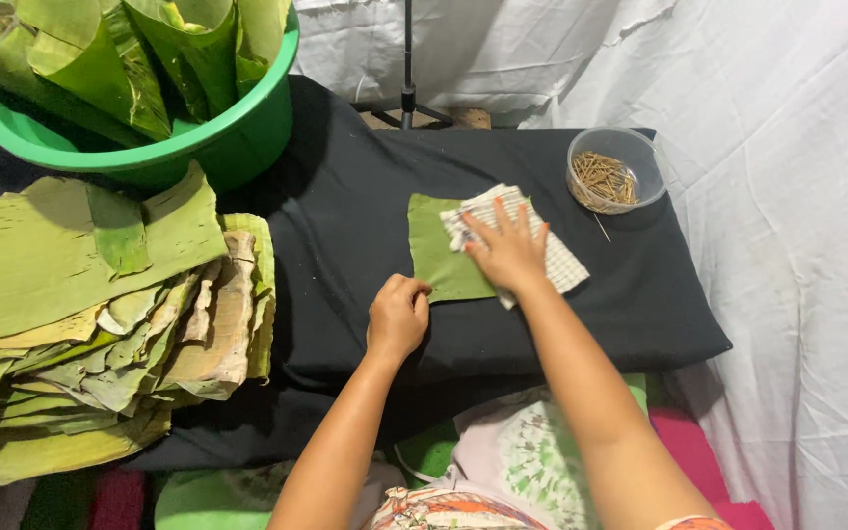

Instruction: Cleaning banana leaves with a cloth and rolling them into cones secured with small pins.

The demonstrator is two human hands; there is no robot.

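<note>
A small green banana-leaf piece (436, 255) lies flat on the black cloth-covered table (345, 206). My right hand (508, 250) presses a folded white checked cloth (561, 263) down on the leaf, fingers spread. My left hand (397, 314) pinches the leaf's near-left corner, fingers curled on its edge.
A thick stack of banana leaves (90, 314) fills the left side. A green basin (198, 137) with rolled leaves stands at the back left. A clear bowl of thin wooden sticks (612, 172) sits at the back right; one stick (603, 229) lies beside it. White sheets hang around.
</note>
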